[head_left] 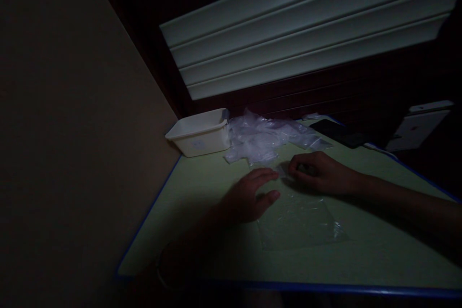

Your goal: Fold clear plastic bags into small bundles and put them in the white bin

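A clear plastic bag (299, 224) lies flat on the pale green table, with its upper part between my hands. My right hand (317, 173) is closed in a pinch on a small translucent packet (282, 170) at the bag's top end. To the left, my left hand (252, 195) hovers over or rests on the bag's left edge, its fingers stretched out and the thumb apart. Nothing shows between those fingers. Just beyond both hands is a heap of clear plastic packets (263, 137) with whitish contents. Dim light hides the finer details.
A white plastic bin (202, 134) stands at the back left, beside the heap. A dark flat object (337, 133), perhaps a phone or tablet, lies at the back right. The table (202, 187) has a blue edge and meets a wall on the left.
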`<state>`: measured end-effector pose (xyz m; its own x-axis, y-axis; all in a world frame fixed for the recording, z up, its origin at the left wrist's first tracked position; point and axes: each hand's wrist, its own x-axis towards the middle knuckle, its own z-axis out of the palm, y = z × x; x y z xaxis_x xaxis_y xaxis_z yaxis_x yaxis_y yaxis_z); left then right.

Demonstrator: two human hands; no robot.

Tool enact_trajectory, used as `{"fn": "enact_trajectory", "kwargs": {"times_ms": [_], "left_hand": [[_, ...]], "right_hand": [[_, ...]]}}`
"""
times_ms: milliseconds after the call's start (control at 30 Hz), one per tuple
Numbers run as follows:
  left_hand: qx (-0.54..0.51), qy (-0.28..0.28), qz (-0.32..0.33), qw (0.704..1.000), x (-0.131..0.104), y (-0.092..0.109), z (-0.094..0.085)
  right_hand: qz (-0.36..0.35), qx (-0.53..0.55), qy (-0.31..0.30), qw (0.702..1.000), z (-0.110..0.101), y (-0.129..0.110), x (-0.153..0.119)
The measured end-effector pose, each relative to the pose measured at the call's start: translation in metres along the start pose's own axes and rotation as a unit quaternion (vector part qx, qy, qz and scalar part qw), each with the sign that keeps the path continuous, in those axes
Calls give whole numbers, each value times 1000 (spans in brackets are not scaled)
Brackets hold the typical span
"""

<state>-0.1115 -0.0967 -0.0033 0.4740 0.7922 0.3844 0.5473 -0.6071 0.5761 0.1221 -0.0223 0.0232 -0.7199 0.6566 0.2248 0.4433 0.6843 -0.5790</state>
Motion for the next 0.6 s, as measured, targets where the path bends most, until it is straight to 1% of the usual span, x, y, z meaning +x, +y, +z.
{"fn": "enact_trajectory", "kwargs": {"times_ms": [167,267,333,433,533,600], "left_hand": [[-6,-3,-10,1000,0,2,-1],[-13,16,-20,1000,0,3,-1],[-12,27,-31,999,0,2,-1],[-3,16,-56,998,-1,-2,1],[11,-9,-65,998,-4,-6,2],[20,-16,-64,998,-5,-8,3]], "right_hand": [[-27,-53,20,998,-3,0,-2],[-50,-86,27,995,-5,4,-2],[-78,-102,18,992,-5,7,-2],[-113,-119,-15,986,-5,9,-1],[-121,-129,-42,983,-6,7,-2],[-126,-139,-51,981,-6,5,-3]]}}
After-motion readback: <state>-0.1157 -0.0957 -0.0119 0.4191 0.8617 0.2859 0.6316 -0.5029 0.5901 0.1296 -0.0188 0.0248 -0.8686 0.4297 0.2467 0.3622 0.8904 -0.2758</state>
